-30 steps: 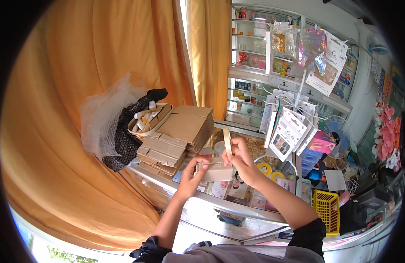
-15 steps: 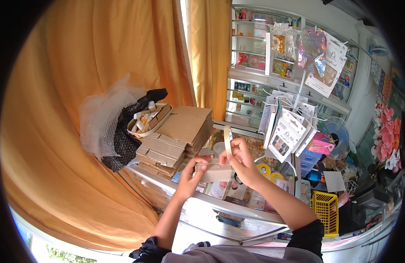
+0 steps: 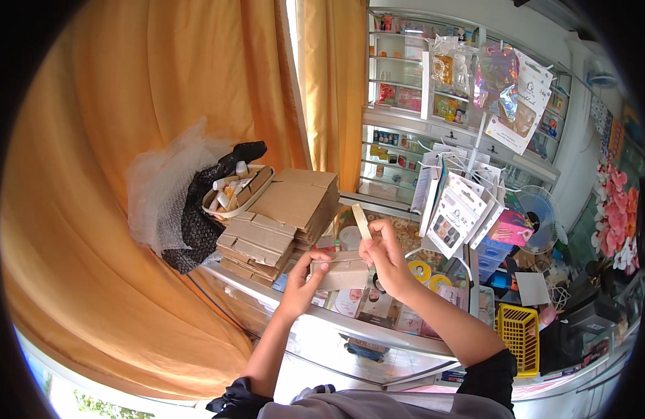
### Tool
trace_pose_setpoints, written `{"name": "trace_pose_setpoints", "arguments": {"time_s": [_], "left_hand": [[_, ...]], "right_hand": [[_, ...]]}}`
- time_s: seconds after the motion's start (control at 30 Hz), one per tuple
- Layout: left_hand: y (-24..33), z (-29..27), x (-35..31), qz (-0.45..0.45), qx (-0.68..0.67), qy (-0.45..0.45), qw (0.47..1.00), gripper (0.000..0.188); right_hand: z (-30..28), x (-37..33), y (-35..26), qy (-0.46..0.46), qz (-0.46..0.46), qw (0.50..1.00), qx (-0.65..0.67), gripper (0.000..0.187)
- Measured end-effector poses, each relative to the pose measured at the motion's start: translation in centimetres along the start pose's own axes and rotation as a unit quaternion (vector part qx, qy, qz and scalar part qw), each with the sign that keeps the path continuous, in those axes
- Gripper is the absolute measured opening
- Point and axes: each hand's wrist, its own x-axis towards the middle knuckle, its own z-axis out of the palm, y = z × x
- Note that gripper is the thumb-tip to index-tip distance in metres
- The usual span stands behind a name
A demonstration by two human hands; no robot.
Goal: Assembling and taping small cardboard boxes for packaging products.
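My left hand (image 3: pixel 300 285) is closed on the left end of a small brown cardboard box (image 3: pixel 342 274), its thumb across the near top edge. Pinched upright in my right hand (image 3: pixel 387 257) is a roll of pale yellow tape (image 3: pixel 360 219), seen nearly edge-on. The fingertips of that hand sit close to the box's right end; whether they touch it I cannot tell. Both hands are over the glass display counter (image 3: pixel 315 314). Just left of the box lies a stack of folded cardboard boxes (image 3: pixel 256 239), with larger flat cardboard (image 3: pixel 294 199) behind it.
An oval basket (image 3: pixel 232 195) of small bottles and tubes stands beside bubble wrap (image 3: pixel 176 188) at the left. On the right are a display stand (image 3: pixel 456 209) hung with packets, a yellow plastic basket (image 3: pixel 519 339) and a fan (image 3: pixel 542 216). An orange curtain (image 3: pixel 127 84) hangs at the left.
The tape roll has turned in my right hand, from a narrow ring shape to nearly edge-on, and tilts left. My left hand and the box have stayed put.
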Motion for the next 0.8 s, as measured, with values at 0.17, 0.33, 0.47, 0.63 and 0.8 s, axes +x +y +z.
{"name": "trace_pose_setpoints", "arguments": {"time_s": [0.17, 0.33, 0.47, 0.63, 0.8], "left_hand": [[-0.06, 0.0, 0.03, 0.0, 0.009, 0.0, 1.0, 0.017], [0.03, -0.02, -0.02, -0.003, 0.003, 0.001, 1.0, 0.017], [-0.16, -0.1, 0.0, -0.001, 0.002, -0.001, 1.0, 0.017], [-0.14, 0.01, 0.06, 0.0, 0.007, 0.003, 1.0, 0.017], [-0.18, -0.04, 0.03, 0.002, 0.009, 0.004, 1.0, 0.017]], "right_hand": [[0.64, -0.12, 0.27, -0.024, -0.054, 0.998, -0.002, 0.023], [0.78, -0.14, 0.01, -0.042, -0.07, 0.997, -0.017, 0.028], [0.51, -0.14, 0.02, -0.041, -0.047, 0.998, -0.017, 0.025], [0.53, -0.1, 0.45, -0.016, -0.07, 0.997, 0.015, 0.024], [0.53, 0.03, 0.13, -0.019, -0.052, 0.998, 0.025, 0.025]]}}
